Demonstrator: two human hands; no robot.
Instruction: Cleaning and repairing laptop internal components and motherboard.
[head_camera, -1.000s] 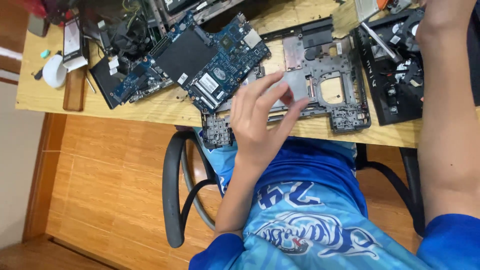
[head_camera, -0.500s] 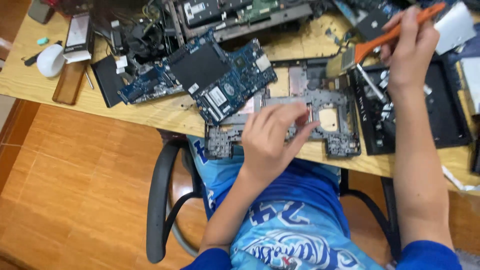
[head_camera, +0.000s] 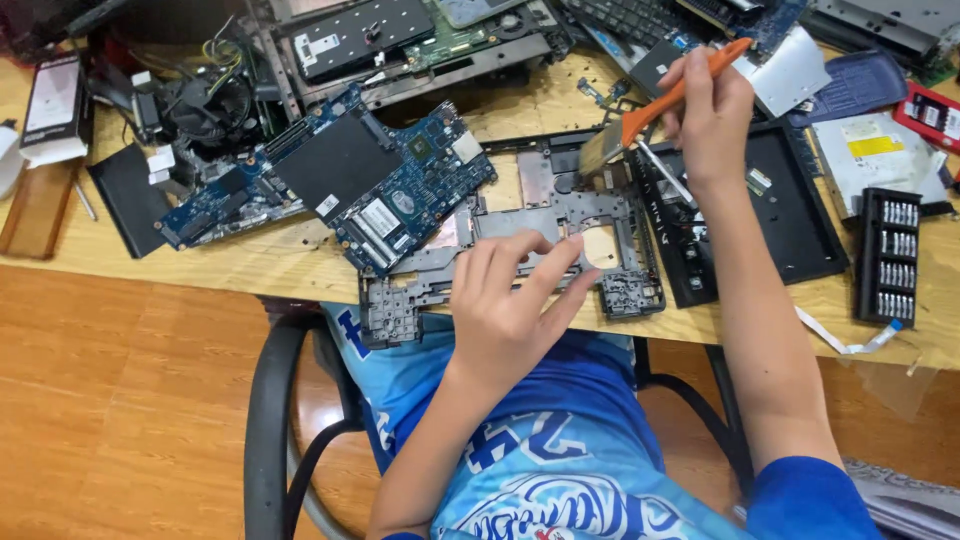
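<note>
Frame of grey metal, full of cut-outs, lies flat under spread left hand; right hand grips orange-handled brush

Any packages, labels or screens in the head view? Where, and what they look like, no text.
Boxed package: far left of the desk, upright rectangle, black with white edges.
Yellow label: on the grey optical drive, right side, rectangular.
Red packet: top right edge, flat, red and black.
White sticker: on the blue motherboard, small rectangle.
No lit screens.
</note>
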